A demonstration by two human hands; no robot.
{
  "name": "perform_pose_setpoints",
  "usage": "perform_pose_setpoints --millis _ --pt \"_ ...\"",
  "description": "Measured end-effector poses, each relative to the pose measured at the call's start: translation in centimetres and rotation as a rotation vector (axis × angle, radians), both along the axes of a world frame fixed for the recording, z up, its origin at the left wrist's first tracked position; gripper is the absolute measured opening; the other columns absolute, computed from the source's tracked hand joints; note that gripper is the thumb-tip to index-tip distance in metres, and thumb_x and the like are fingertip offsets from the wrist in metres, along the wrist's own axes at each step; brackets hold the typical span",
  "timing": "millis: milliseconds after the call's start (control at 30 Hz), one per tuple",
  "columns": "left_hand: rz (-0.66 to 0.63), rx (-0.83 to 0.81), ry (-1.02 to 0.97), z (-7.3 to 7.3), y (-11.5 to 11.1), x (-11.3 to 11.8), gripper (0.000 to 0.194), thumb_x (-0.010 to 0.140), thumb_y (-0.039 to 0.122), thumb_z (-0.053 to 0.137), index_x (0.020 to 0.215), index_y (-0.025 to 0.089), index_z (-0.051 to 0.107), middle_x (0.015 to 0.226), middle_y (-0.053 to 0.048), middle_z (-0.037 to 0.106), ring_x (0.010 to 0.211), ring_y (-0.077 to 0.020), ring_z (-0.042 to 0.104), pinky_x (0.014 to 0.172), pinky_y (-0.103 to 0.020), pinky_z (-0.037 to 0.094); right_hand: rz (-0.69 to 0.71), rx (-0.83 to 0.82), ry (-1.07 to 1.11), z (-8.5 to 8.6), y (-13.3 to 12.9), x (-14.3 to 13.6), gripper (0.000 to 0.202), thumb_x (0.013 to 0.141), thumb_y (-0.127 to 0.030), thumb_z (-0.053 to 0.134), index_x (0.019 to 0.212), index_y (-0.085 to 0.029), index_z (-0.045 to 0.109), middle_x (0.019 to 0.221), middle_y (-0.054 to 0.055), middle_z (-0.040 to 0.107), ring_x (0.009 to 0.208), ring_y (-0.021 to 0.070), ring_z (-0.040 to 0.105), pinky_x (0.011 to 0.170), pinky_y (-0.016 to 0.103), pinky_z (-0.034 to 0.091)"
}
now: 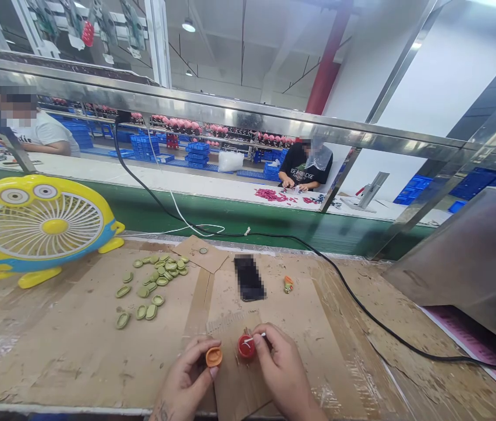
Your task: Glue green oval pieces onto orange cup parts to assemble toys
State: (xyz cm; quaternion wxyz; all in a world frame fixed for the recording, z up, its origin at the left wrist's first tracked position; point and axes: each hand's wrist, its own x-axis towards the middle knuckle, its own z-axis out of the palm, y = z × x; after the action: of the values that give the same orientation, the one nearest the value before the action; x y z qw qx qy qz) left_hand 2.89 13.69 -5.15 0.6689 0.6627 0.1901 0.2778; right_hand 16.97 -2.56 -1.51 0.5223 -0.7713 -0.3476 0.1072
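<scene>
Between the thumb and fingers of my left hand [190, 377] is a small orange cup-shaped piece [214, 356], its hollow side facing up. My right hand [285, 368] pinches a thin white cotton swab [256, 337], whose tip is over the mouth of a small red pot [246, 352]. The pot stands on a cardboard sheet [241, 392] between my hands. Beyond my left hand lie several green oval pieces [162, 272], some loose and some heaped. A small orange and green piece [288, 285] rests farther off, beyond my right hand.
A dark phone [250, 278] lies beyond the pot. At left stands a yellow fan [55, 228]. A black cable [361, 310] crosses the right side to a metal housing [462, 280]. Two people work across the green-sided bench [230, 210], behind a metal rail [230, 111].
</scene>
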Motion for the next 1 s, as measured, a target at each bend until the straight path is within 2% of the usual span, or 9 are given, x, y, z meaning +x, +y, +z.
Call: perform_pose_setpoints --millis 133,233,367,433,533,733,867,1000 --pt "0.066 -0.158 0.013 0.1 -0.9 0.2 0.050 0.070 0.056 0.087 0.104 0.020 0.081 0.106 -0.012 0.076 0.105 -0.0300 0.070 0.095 -0.038 0.059 0.052 -0.144 -0.098 -0.5 0.1 0.7 0.025 0.103 -0.028 0.046 0.088 -0.020 0.065 0.091 0.006 0.070 0.089 0.0232 0.064 0.080 0.031 0.043" --pt "0.063 -0.224 0.015 -0.3 -1.1 0.3 0.053 0.069 0.055 0.088 0.107 0.020 0.077 0.105 -0.011 0.076 0.100 -0.0277 0.071 0.090 -0.034 0.060 0.052 -0.134 -0.103 -0.4 0.2 0.4 0.026 0.103 -0.029 0.047 0.088 -0.020 0.066 0.091 0.007 0.070 0.090 0.0236 0.064 0.081 0.031 0.043" --pt "0.037 -0.209 0.011 -0.4 -0.8 0.2 0.050 0.071 0.056 0.086 0.105 0.020 0.078 0.106 -0.011 0.076 0.100 -0.0277 0.071 0.089 -0.033 0.059 0.044 0.087 0.136 0.5 0.1 -0.8 0.037 0.104 -0.047 0.048 0.088 -0.019 0.066 0.085 0.006 0.069 0.081 0.0214 0.064 0.074 0.029 0.047" --pt "0.020 -0.197 0.023 -0.3 -0.7 0.2 0.049 0.072 0.056 0.086 0.104 0.020 0.078 0.105 -0.012 0.076 0.101 -0.0291 0.071 0.090 -0.036 0.059 0.070 0.147 0.234 0.8 0.2 -1.5 0.040 0.102 -0.053 0.051 0.089 -0.018 0.066 0.080 0.005 0.067 0.077 0.0203 0.062 0.070 0.027 0.047" --pt "0.007 -0.203 0.036 -0.4 -0.7 0.2 0.050 0.071 0.056 0.086 0.104 0.020 0.078 0.104 -0.012 0.077 0.102 -0.0299 0.071 0.092 -0.038 0.059 0.085 0.119 0.176 0.7 0.7 -2.2 0.038 0.100 -0.051 0.054 0.090 -0.018 0.069 0.081 0.005 0.066 0.078 0.0201 0.061 0.069 0.027 0.046" --pt "0.022 -0.236 0.006 -1.2 -0.7 0.3 0.047 0.069 0.053 0.089 0.102 0.021 0.080 0.102 -0.010 0.078 0.101 -0.0271 0.072 0.092 -0.033 0.059 0.111 0.024 0.078 0.4 1.5 -2.2 0.028 0.101 -0.038 0.051 0.087 -0.019 0.067 0.081 0.004 0.066 0.078 0.0191 0.060 0.069 0.026 0.042" --pt "-0.003 -0.216 0.023 -1.8 0.0 0.2 0.046 0.072 0.052 0.088 0.106 0.022 0.080 0.108 -0.011 0.078 0.107 -0.0285 0.071 0.096 -0.035 0.059 0.100 0.001 0.019 0.6 1.3 -2.3 0.031 0.104 -0.039 0.045 0.087 -0.020 0.063 0.082 0.003 0.066 0.080 0.0187 0.060 0.070 0.026 0.040" --pt "-0.062 -0.189 0.064 -2.0 0.8 -0.1 0.048 0.076 0.052 0.084 0.114 0.022 0.078 0.114 -0.012 0.077 0.112 -0.0300 0.070 0.098 -0.037 0.059 0.084 0.063 0.017 0.5 0.8 -2.0 0.033 0.105 -0.041 0.045 0.089 -0.020 0.064 0.085 0.003 0.067 0.083 0.0187 0.062 0.074 0.026 0.042"
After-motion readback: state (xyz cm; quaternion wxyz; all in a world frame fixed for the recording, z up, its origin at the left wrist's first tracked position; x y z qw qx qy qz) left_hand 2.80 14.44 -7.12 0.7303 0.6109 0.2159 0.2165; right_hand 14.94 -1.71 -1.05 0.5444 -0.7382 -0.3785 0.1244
